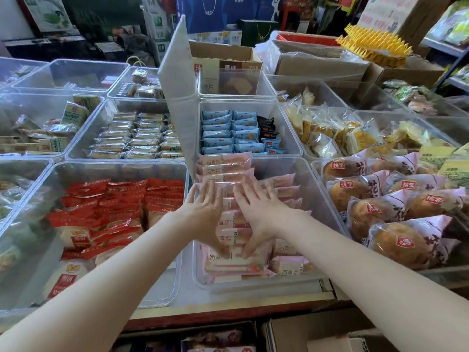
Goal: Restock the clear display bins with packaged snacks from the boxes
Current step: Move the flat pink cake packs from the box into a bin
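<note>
Both spread hands, left hand [206, 212] and right hand [258, 212], should press the pink cake packets [225, 171] evenly flat inside the clear plastic bin [317, 194].

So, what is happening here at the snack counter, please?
A person is restocking clear display bins. Both hands, the left hand and the right hand, lie flat with spread fingers on a row of pink snack packets inside the clear bin in front of them, apparently straightening the row. The bin to the left holds red packets, the bin behind holds blue packets, and the one to the right holds round buns.
</note>
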`<control>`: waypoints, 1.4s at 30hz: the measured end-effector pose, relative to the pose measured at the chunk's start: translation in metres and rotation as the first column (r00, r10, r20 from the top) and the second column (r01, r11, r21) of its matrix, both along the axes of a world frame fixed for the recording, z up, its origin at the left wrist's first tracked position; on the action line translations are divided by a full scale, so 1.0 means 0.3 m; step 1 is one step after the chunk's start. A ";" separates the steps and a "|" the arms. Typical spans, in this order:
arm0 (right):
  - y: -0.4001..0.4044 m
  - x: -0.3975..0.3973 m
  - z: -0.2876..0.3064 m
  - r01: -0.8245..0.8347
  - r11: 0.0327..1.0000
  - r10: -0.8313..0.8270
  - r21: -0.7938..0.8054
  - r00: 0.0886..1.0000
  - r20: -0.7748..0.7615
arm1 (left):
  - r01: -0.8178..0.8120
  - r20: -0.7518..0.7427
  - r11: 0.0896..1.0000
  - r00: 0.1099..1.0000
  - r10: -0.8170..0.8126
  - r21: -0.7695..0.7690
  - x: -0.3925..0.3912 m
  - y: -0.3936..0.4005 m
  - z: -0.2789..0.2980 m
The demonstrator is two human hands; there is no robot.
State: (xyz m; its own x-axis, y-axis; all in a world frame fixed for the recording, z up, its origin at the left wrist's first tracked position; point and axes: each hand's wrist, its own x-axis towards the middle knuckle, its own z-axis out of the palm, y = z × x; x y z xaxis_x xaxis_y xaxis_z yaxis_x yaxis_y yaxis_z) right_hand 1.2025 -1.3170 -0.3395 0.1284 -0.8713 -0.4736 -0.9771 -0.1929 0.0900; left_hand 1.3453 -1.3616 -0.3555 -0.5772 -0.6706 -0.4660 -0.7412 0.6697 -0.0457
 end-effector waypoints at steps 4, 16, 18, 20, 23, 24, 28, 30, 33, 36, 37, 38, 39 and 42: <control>0.000 0.004 -0.026 -0.033 0.999 0.034 0.011 0.999 -0.038 | 0.000 0.030 1.000 1.000 0.001 -0.018 -0.001 0.014 -0.031; -0.047 -0.155 0.085 0.154 0.985 -0.173 0.082 0.929 0.326 | -0.067 -0.188 0.988 0.978 0.092 0.137 -0.061 -0.066 0.129; -0.061 -0.246 0.123 0.284 0.957 -0.283 0.052 0.889 0.359 | -0.027 -0.314 0.998 0.948 0.044 0.061 -0.113 -0.089 0.132; -0.074 -0.331 0.107 0.394 0.919 -0.366 -0.025 0.874 0.319 | 0.012 -0.329 1.000 0.944 -0.015 -0.012 -0.175 -0.108 0.108; -0.100 -0.387 0.006 0.384 0.921 -0.362 -0.065 0.906 0.220 | 0.090 -0.288 0.993 0.952 -0.108 -0.074 -0.267 -0.119 0.063; -0.114 -0.390 -0.034 0.354 0.933 -0.336 -0.059 0.920 0.200 | 0.113 -0.273 0.990 0.953 -0.131 -0.080 -0.292 -0.121 0.054; -0.187 -0.385 -0.141 0.212 0.973 -0.205 -0.089 0.975 0.086 | 0.176 -0.078 0.977 0.979 -0.186 -0.117 -0.352 -0.124 0.041; -0.216 -0.393 -0.174 0.157 0.983 -0.156 -0.094 0.988 0.018 | 0.230 0.027 0.956 0.973 -0.229 -0.183 -0.381 -0.132 0.043; -0.236 -0.423 -0.203 0.177 0.977 -0.179 -0.117 0.984 -0.003 | 0.222 0.089 0.960 0.974 -0.209 -0.173 -0.458 -0.145 0.057; -0.249 -0.437 -0.215 0.166 0.970 -0.168 -0.178 0.986 0.009 | 0.179 0.175 0.965 0.974 -0.146 -0.194 -0.521 -0.150 0.056; -0.255 -0.439 -0.216 0.139 0.972 -0.143 -0.190 0.990 -0.010 | 0.174 0.222 0.965 0.966 -0.129 -0.198 -0.530 -0.150 0.045; -0.262 -0.440 -0.215 0.102 0.976 -0.113 -0.194 0.993 -0.047 | 0.178 0.264 0.964 0.957 -0.123 -0.195 -0.536 -0.151 0.032; -0.268 -0.446 -0.216 0.063 0.980 -0.083 -0.188 0.992 -0.098 | 0.192 0.304 0.962 0.944 -0.128 -0.193 -0.540 -0.155 0.015; -0.270 -0.451 -0.218 0.013 0.991 -0.041 -0.136 0.977 -0.208 | 0.252 0.396 0.943 0.906 -0.151 -0.217 -0.553 -0.163 -0.032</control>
